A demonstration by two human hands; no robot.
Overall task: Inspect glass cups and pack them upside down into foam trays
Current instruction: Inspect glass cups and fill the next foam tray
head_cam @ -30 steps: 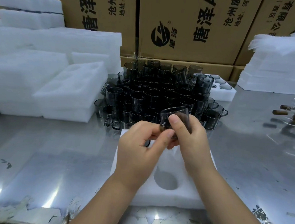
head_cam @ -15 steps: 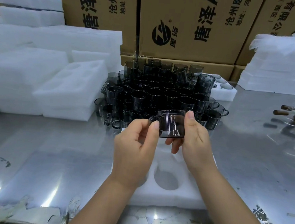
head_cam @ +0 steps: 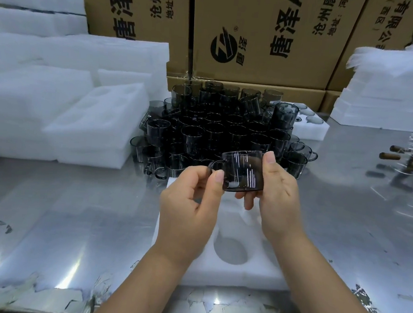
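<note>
A smoky grey glass cup (head_cam: 243,171) with a handle is held in the air between both hands, above a white foam tray (head_cam: 226,269) with round pockets. My left hand (head_cam: 191,204) pinches the cup at its handle side with thumb and fingers. My right hand (head_cam: 274,189) grips the cup's right side, thumb on top and fingers underneath. The cup looks upright, its handle pointing left. Behind it stands a dense cluster of several grey glass cups (head_cam: 214,132) on the metal table.
Stacks of white foam trays (head_cam: 99,123) lie at the left, more foam (head_cam: 388,96) at the right rear. A small foam tray (head_cam: 309,127) with pockets sits behind the cups. Cardboard boxes (head_cam: 259,37) line the back. Wooden-handled items (head_cam: 398,156) lie at the right edge.
The cup has turned from tilted and half hidden in my fingers to side-on with its handle to the left. My hands have drawn apart and hold it by its two sides.
</note>
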